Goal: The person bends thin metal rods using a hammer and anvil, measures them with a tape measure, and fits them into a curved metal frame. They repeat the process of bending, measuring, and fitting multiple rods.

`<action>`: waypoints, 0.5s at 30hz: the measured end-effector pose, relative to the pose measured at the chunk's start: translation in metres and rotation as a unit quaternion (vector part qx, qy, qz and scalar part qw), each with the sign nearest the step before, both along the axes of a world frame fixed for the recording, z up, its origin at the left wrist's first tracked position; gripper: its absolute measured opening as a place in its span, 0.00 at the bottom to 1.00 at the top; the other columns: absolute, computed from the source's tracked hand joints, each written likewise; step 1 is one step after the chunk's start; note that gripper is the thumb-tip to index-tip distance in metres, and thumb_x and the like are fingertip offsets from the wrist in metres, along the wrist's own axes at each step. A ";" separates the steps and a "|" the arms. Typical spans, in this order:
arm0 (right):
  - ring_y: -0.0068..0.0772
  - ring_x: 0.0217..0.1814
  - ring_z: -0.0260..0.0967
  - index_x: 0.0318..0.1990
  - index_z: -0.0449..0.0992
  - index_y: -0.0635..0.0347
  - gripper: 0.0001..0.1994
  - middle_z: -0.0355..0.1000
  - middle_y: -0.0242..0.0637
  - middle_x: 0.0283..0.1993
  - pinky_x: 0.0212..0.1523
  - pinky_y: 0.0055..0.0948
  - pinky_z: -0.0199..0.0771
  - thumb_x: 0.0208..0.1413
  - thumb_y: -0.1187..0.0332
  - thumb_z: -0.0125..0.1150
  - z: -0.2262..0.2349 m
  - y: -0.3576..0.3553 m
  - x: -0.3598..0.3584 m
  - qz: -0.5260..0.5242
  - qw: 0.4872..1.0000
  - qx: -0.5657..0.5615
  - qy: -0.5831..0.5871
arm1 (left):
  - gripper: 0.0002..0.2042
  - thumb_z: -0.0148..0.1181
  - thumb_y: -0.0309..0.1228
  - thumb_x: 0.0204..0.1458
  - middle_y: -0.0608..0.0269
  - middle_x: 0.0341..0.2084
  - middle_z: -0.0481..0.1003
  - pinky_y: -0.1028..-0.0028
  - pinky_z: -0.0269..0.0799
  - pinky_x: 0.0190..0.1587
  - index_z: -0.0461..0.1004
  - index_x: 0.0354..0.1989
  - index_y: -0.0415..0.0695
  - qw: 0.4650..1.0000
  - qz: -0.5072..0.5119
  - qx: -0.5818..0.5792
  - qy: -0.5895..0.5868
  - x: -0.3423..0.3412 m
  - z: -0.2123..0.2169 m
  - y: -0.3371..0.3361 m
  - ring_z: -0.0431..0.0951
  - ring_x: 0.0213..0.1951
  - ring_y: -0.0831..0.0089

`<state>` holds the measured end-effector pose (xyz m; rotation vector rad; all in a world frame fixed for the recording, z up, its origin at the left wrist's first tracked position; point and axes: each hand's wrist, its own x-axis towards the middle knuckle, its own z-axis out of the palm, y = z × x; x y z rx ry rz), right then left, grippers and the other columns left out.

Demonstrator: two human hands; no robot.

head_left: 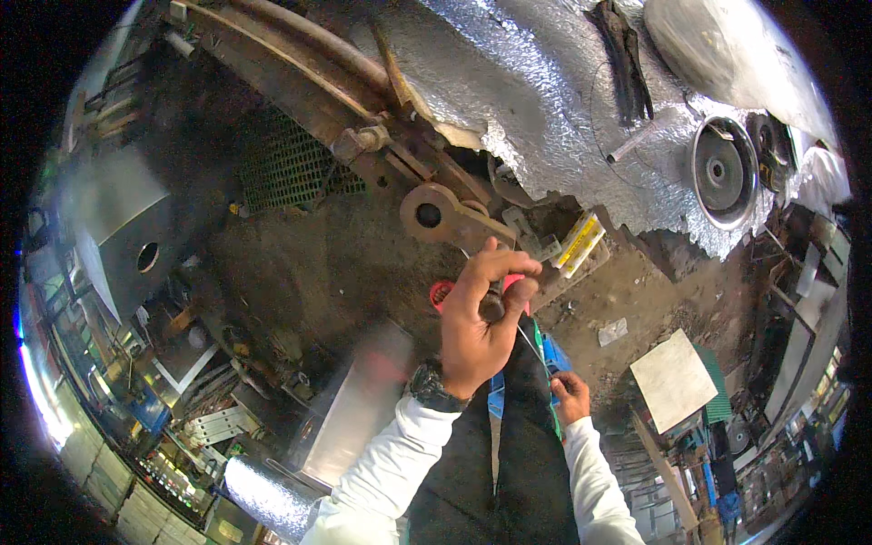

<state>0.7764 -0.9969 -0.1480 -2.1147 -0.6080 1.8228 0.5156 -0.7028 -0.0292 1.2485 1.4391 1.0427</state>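
My left hand (474,327), with a dark watch on its wrist, is raised in the middle with the fingers curled. A dark rounded end (491,309) shows between its thumb and fingers; the rest is hidden. Lower right, my right hand (570,400) is closed at the end of a thin light rod (534,347), beside blue and green material (554,352) by my leg. Just beyond my left hand lies a rusty metal arm with a round eye (429,214). Pink-red pieces (440,295) show partly behind my left hand.
Crumpled silver foil sheeting (545,109) spreads at the far right, bearing a round metal dish (724,173). A yellow-and-white pack (579,243) lies near its edge. A pale square board (673,380) stands at right, a green grate (295,163) at far left. A grey metal box (118,227) is left.
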 end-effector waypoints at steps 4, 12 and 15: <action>0.24 0.39 0.72 0.42 0.81 0.63 0.08 0.78 0.30 0.37 0.47 0.28 0.73 0.60 0.68 0.68 0.005 -0.009 -0.009 -0.007 0.999 0.033 0.007 | 0.11 0.70 0.33 0.59 0.61 0.37 0.81 0.67 0.72 0.55 0.79 0.46 0.42 0.999 -0.002 0.041 0.006 0.006 -0.005 0.054 0.81 0.42 0.66; 0.34 0.42 0.78 0.44 0.83 0.64 0.10 0.80 0.39 0.37 0.46 0.34 0.78 0.54 0.78 0.65 0.048 0.062 0.050 0.095 0.981 0.138 -0.103 | 0.09 0.70 0.33 0.60 0.64 0.36 0.84 0.76 0.75 0.40 0.81 0.40 0.40 0.970 -0.129 0.143 0.148 -0.069 -0.018 0.132 0.80 0.36 0.80; 0.40 0.40 0.77 0.42 0.82 0.65 0.12 0.78 0.44 0.37 0.44 0.33 0.76 0.50 0.83 0.61 0.050 0.052 0.072 0.098 0.967 0.177 -0.157 | 0.09 0.60 0.33 0.66 0.58 0.37 0.83 0.69 0.76 0.48 0.78 0.41 0.39 0.972 -0.155 0.123 0.126 -0.070 -0.021 0.140 0.80 0.38 0.73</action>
